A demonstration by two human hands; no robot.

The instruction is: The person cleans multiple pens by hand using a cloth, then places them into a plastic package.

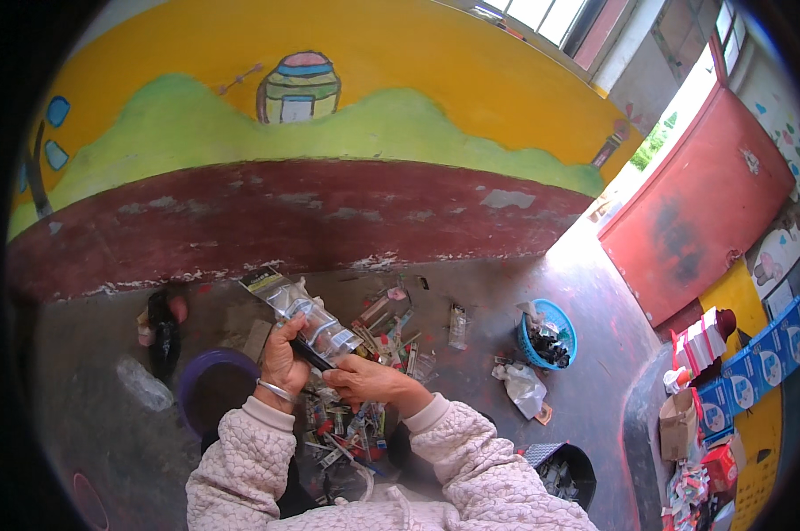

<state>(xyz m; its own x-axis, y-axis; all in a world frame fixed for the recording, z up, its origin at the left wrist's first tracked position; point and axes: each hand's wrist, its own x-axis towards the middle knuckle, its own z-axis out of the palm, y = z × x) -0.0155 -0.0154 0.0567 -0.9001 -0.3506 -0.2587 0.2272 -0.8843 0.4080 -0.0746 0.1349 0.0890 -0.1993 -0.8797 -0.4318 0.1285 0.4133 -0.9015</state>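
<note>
Before my chest I hold a clear plastic package [317, 325] with a dark printed header, tilted up to the left. My left hand [286, 358], with a silver bangle at the wrist, grips its lower left side, the thumb on top. A black elongated object [312, 354] runs along the package's lower edge, between my hands. Whether it is inside the package or beside it I cannot tell. My right hand [376, 383] pinches the lower right end of the black object, close to the package's corner. Below my hands lies a heap of small packaged items and pens [347, 431].
A purple basin [189, 385] and a crumpled clear bag [144, 383] are at left. To the right are a blue plastic basket [571, 325] of rubbish, a white plastic bag [524, 391] and a dark bin [582, 464]. Cartons [678, 425] line the far right; a red door [698, 212] stands open.
</note>
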